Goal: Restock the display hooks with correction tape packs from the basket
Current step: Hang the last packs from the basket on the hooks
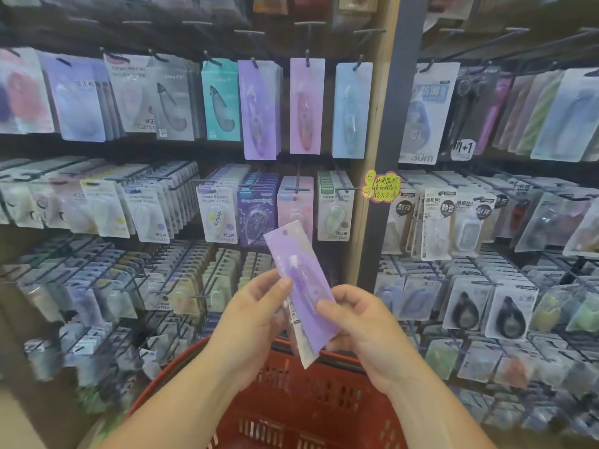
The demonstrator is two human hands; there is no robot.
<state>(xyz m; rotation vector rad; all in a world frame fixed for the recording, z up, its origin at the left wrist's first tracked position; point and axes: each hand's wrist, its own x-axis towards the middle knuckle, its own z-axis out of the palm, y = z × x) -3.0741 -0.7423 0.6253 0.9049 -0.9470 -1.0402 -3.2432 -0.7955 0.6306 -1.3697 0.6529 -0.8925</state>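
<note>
1. plainly, both hands hold one purple correction tape pack (299, 270) above the red basket (324, 393): left hand (256, 306) pinching its left edge, right hand (359, 322) curled round its lower right edge.
2. a paler pack (304, 350) tucked behind could slip out if either pinch loosens.
3. matching purple packs (259, 108) hang on an upper hook (254, 63); jutting middle-row hooks (296, 188) stand between, liable to snag.

Above and just right of the grip, a yellow handwritten note (382, 187) straddles a wooden upright (382, 92) and a grey post (405, 76), with a black scissors pack (466, 118) hanging farther up-right.
</note>
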